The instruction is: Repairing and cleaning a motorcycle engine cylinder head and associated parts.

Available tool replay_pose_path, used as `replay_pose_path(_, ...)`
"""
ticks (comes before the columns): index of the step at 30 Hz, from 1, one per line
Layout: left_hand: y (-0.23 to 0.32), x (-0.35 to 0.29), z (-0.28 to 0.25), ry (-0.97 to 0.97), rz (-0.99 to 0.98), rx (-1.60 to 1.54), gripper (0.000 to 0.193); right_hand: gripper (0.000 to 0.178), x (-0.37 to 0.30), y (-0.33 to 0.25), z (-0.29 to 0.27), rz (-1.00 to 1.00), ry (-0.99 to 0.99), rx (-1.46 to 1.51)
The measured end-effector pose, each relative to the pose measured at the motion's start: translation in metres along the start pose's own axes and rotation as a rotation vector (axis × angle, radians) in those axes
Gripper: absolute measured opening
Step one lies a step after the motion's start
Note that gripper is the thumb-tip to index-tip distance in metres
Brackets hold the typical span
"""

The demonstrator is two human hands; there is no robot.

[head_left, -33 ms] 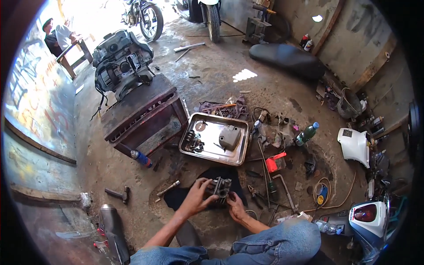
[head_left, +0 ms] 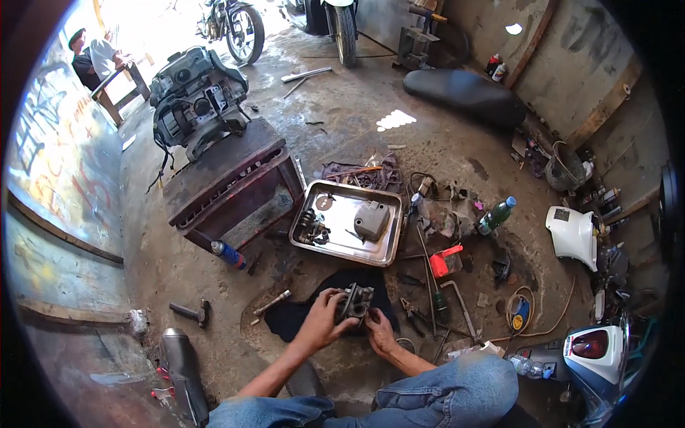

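Tray (head_left: 345, 216): grey cover (head_left: 372, 220), dark parts (head_left: 312, 227). Left fingers (head_left: 327, 297) pinching metal block (head_left: 358, 298); right fingers (head_left: 373, 319) unclear.

Daylight glares white through the top-left opening (head_left: 171, 25).

To your left, wall (head_left: 100, 214): dark and orange painted lettering (head_left: 78, 184); your green bottle (head_left: 497, 216), blue can (head_left: 230, 255): print too small to read.

The left hand (head_left: 322, 321) is partly covering the metal part (head_left: 359, 301) (its underside is hiding); the view's upper edge is cropping the far motorcycle (head_left: 245, 37), and glare is obscuring the far-left opening (head_left: 171, 21).
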State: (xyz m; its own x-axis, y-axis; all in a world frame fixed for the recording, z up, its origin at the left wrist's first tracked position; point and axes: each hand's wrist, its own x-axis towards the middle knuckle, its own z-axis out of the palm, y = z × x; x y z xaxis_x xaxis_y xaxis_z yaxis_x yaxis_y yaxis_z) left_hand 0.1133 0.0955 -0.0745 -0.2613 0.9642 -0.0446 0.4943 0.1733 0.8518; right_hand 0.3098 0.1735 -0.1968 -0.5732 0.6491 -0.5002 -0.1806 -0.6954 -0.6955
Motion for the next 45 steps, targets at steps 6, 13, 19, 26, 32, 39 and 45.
replay_pose_path(6, 0.005, -0.006, 0.022, 0.244, -0.046, 0.306, 0.08, 0.039, 0.014, -0.01, 0.025, 0.014, 0.004, -0.096)
replay_pose_path(13, -0.008, 0.003, 0.024, 0.309, -0.27, 0.128, 0.085, 0.036, 0.035, -0.017, 0.043, 0.02, 0.095, -0.31)
replay_pose_path(19, -0.022, 0.011, 0.027, 0.361, -0.333, 0.096, 0.087, 0.033, 0.044, -0.006, 0.051, -0.012, 0.112, -0.372)
replay_pose_path(26, -0.042, 0.005, 0.02, 0.371, -0.285, 0.009, 0.085, 0.028, 0.045, -0.015, 0.055, -0.037, 0.032, -0.468)
replay_pose_path(32, -0.049, 0.001, 0.014, 0.343, -0.314, 0.011, 0.085, 0.026, 0.045, -0.013, 0.056, 0.015, 0.104, -0.755)
replay_pose_path(39, -0.059, -0.003, 0.012, 0.316, -0.372, -0.04, 0.084, 0.031, 0.033, -0.014, 0.061, -0.126, 0.012, -0.518)
replay_pose_path(45, -0.054, -0.004, 0.012, 0.336, -0.344, -0.025, 0.087, 0.025, 0.023, -0.034, 0.075, -0.21, 0.037, -0.788)
